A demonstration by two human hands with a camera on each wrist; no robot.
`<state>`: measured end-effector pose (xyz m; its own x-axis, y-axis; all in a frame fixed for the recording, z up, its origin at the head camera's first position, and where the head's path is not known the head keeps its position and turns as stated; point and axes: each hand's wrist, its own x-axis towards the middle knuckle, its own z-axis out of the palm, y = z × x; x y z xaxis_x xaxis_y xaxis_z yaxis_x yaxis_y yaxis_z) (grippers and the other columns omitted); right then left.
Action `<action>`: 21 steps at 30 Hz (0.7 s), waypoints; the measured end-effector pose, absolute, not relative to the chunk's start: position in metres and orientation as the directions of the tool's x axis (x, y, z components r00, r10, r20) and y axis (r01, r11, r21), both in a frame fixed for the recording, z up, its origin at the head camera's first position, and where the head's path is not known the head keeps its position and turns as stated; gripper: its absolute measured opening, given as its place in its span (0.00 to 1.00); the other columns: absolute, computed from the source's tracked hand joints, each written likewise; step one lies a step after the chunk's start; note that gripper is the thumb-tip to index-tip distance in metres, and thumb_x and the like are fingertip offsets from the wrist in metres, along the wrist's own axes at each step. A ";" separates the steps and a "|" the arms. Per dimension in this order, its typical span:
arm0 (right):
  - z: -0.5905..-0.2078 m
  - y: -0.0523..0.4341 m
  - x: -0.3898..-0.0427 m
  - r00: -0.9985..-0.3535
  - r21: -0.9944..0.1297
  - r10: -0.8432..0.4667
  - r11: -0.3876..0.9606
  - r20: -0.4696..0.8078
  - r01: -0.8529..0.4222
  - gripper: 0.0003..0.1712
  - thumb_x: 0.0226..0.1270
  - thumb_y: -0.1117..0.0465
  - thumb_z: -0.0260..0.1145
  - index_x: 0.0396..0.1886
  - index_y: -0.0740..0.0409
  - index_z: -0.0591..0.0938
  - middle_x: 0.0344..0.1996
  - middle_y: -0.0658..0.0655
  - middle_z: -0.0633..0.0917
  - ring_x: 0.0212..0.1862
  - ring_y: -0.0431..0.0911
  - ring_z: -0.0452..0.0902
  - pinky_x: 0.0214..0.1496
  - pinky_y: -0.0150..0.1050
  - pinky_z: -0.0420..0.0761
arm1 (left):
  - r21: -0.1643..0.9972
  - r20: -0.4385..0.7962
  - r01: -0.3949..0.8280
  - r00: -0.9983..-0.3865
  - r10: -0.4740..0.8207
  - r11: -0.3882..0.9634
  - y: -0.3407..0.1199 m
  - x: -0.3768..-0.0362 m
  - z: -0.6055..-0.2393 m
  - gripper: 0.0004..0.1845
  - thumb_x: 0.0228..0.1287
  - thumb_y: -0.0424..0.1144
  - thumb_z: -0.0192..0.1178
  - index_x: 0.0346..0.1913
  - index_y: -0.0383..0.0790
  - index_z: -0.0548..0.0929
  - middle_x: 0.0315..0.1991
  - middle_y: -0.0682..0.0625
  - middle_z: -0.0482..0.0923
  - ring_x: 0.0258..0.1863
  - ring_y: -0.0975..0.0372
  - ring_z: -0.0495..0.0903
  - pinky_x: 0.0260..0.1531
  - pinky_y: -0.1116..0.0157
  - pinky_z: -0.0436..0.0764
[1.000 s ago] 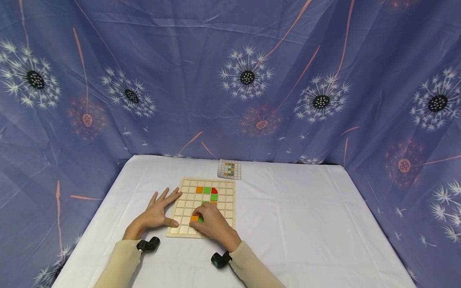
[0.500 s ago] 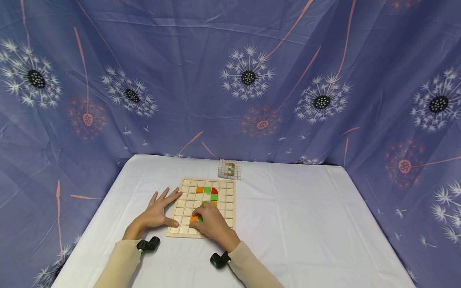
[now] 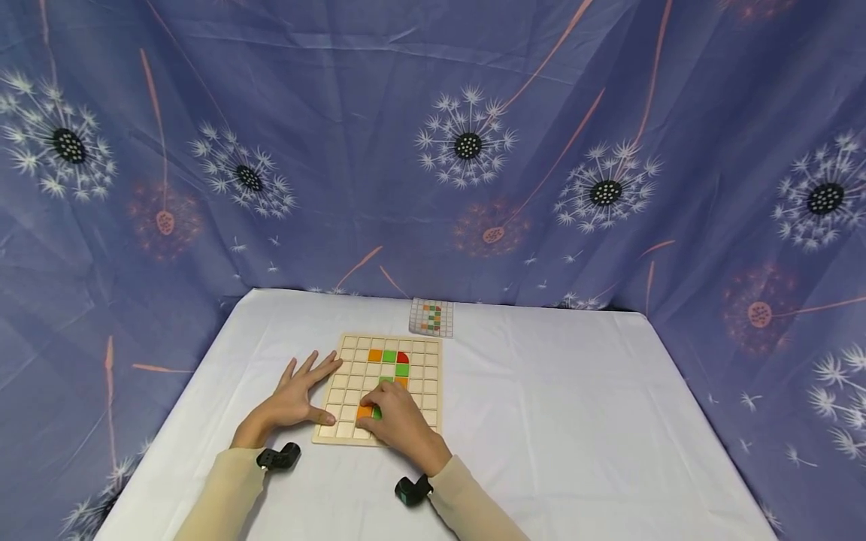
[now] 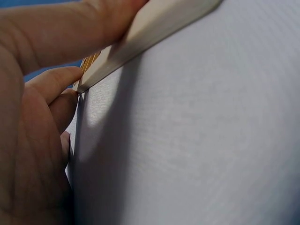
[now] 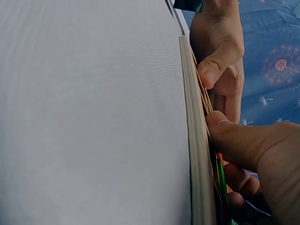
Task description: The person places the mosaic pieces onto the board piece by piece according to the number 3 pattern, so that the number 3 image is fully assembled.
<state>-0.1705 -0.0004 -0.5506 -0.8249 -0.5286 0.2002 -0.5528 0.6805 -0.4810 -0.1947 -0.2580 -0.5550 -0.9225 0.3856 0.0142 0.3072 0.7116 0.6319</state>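
— What's in front of you?

— The biggest thing is the white-clothed table [image 3: 541, 421], and on it I have the wooden grid board [image 3: 352, 379], lying flat just ahead of me. A small pattern card [image 3: 431, 316] sits beyond its far edge, probably there so I can read the layout off it.

— And your hands?

— My left hand [image 3: 298, 394] lies flat with fingers spread, fingertips against the board's left edge and thumb at its near corner. It grasps nothing; I'd say it is there to keep the board from sliding. My right hand [image 3: 399, 419] rests on the board's lower middle, fingers curled down onto an orange tile [image 3: 364, 411] and a green tile [image 3: 376, 412] side by side in the grid.

— Pinching them?

— I cannot tell whether the fingers pinch or only press them into their cells.
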 end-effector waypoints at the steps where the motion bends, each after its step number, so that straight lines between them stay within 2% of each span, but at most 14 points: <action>1: -0.551 0.000 -0.171 -0.825 -0.480 -0.527 0.681 0.204 -0.554 0.18 0.62 0.46 0.77 0.47 0.50 0.90 0.42 0.45 0.83 0.45 0.37 0.77 0.52 0.31 0.80 | 0.631 0.016 0.311 -0.921 0.389 0.711 -0.258 -0.195 -0.555 0.62 0.36 0.58 0.80 0.78 0.40 0.66 0.81 0.37 0.54 0.80 0.32 0.41 0.75 0.31 0.30; 6: -0.551 0.002 -0.171 -0.819 -0.488 -0.537 0.670 0.204 -0.560 0.18 0.63 0.47 0.76 0.49 0.50 0.90 0.42 0.46 0.83 0.44 0.37 0.75 0.50 0.30 0.78 | 0.614 0.006 0.310 -0.921 0.388 0.726 -0.257 -0.196 -0.555 0.62 0.37 0.59 0.80 0.78 0.40 0.66 0.81 0.37 0.54 0.80 0.32 0.42 0.75 0.31 0.30; 12: -0.553 0.003 -0.170 -0.821 -0.492 -0.536 0.670 0.198 -0.556 0.18 0.65 0.48 0.75 0.50 0.49 0.90 0.46 0.46 0.84 0.50 0.39 0.76 0.56 0.33 0.79 | 0.621 0.007 0.306 -0.923 0.385 0.721 -0.258 -0.197 -0.555 0.62 0.36 0.59 0.80 0.78 0.41 0.66 0.81 0.37 0.55 0.80 0.32 0.42 0.75 0.31 0.31; 21: -0.549 0.005 -0.167 -0.823 -0.499 -0.534 0.669 0.192 -0.551 0.16 0.66 0.49 0.75 0.50 0.49 0.90 0.45 0.46 0.83 0.49 0.39 0.76 0.55 0.32 0.79 | 0.638 0.013 0.312 -0.918 0.396 0.704 -0.256 -0.195 -0.555 0.61 0.37 0.59 0.80 0.78 0.40 0.67 0.81 0.37 0.54 0.80 0.32 0.41 0.74 0.30 0.30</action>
